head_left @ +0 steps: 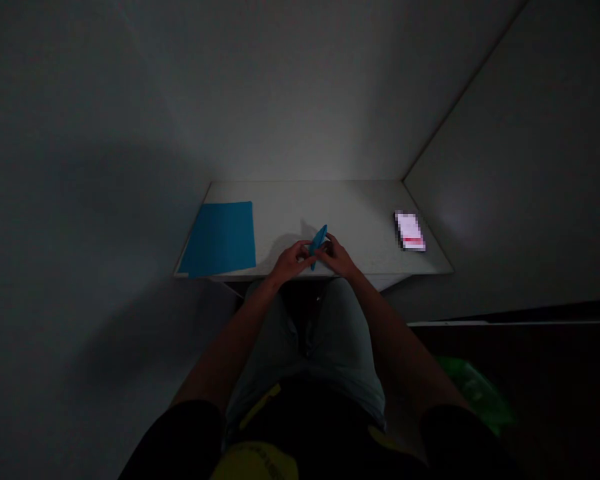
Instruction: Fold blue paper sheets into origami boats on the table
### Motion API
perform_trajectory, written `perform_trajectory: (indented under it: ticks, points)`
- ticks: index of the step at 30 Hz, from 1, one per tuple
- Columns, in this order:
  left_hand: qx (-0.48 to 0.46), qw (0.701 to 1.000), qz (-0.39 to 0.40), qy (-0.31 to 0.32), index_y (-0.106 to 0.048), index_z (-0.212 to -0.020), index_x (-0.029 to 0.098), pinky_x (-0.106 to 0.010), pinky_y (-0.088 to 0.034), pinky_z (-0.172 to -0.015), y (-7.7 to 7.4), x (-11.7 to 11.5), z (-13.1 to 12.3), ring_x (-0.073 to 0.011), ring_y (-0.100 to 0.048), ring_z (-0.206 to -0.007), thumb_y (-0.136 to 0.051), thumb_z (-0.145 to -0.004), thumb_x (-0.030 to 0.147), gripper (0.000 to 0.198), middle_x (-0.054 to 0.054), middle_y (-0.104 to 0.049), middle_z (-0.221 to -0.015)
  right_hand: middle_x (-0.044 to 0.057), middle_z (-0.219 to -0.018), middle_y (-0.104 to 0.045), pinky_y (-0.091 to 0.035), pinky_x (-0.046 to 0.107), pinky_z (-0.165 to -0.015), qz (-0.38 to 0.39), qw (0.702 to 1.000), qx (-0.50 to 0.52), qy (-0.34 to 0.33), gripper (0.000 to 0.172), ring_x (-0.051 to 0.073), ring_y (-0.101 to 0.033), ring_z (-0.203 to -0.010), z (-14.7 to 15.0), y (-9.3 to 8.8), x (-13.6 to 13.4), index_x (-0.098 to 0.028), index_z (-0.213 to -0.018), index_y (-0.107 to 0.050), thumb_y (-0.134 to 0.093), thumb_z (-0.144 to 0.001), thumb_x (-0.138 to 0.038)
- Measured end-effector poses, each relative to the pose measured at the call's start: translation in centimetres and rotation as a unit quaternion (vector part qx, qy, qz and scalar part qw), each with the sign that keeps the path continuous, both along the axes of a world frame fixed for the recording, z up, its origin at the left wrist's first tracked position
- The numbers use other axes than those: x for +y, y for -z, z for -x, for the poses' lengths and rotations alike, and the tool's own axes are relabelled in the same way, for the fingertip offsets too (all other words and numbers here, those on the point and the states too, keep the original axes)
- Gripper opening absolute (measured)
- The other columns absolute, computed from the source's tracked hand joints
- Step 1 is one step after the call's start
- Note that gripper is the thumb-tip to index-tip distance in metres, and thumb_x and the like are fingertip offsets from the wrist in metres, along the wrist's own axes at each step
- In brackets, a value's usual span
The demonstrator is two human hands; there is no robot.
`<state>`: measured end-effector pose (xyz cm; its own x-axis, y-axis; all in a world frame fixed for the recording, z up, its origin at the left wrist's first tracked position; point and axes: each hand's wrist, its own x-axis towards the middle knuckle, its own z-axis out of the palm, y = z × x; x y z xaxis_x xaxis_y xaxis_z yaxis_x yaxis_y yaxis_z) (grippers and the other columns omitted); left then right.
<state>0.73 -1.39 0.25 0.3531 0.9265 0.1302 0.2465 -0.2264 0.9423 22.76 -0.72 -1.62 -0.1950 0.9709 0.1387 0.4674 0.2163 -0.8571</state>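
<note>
Left hand (288,263), right hand (339,259) pinching; 2 arms (243,325) extended

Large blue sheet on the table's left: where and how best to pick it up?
Probably pinch the large blue sheet at its near-left corner, from the front: it lies flat, and that corner seems to reach the front edge of the white table, easing access underneath.

Here we have it, just right of the frame's centre: a small blue piece (319,239), slim and tapering to a point at the top. We see it tilted, upper tip leaning right, its lower part partly hidden, too small for us to make out any folds.
</note>
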Motion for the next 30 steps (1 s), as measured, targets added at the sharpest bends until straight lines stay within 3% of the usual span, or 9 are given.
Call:
perform_trajectory:
  ticks: [5,11,25,30]
  points:
    - [-0.014,1.000,-0.006,0.001,-0.066,-0.132,0.022,-0.030,-0.058,-0.083,0.3,0.1,0.0,-0.0165,-0.073,-0.086,-0.078,-0.088,0.037,0.047,0.001,-0.073,-0.090,0.006,-0.104,-0.077,-0.057,0.035,-0.071,0.012,1.000,0.009,-0.010,0.077,0.022,-0.070,-0.080,-0.1,0.0,0.1,-0.023,-0.157,-0.047,-0.070,-0.093,-0.059]
    - [-0.014,1.000,-0.005,-0.015,-0.064,-0.133,0.023,-0.031,-0.060,-0.085,-0.1,-0.2,-0.3,-0.0176,-0.075,-0.086,-0.088,-0.080,0.036,0.060,-0.001,-0.073,-0.095,0.004,-0.096,-0.077,-0.057,0.034,-0.073,0.019,0.999,0.010,-0.029,0.072,0.022,-0.071,-0.083,-0.2,-0.5,-0.2,-0.024,-0.154,-0.052,-0.073,-0.092,-0.054]
    - [0.015,0.999,0.007,-0.033,-0.065,-0.135,0.023,-0.029,-0.055,-0.079,-0.6,-0.1,-0.1,-0.0185,-0.074,-0.088,-0.077,-0.081,0.023,0.055,-0.001,-0.074,-0.094,0.001,-0.094,-0.077,-0.056,0.036,-0.079,0.022,0.999,0.032,-0.028,0.063,0.022,-0.071,-0.082,0.2,-1.6,-0.6,-0.027,-0.148,-0.058,-0.072,-0.090,-0.048]
    - [-0.017,0.998,0.004,-0.054,-0.060,-0.140,0.021,-0.031,-0.057,-0.084,-0.1,0.1,-0.1,-0.0183,-0.073,-0.090,-0.070,-0.084,0.022,0.058,-0.003,-0.073,-0.101,-0.002,-0.087,-0.073,-0.051,0.031,-0.071,0.012,0.999,0.032,-0.021,0.059,0.018,-0.064,-0.073,0.0,-1.4,-0.6,-0.025,-0.148,-0.056,-0.063,-0.092,-0.043]
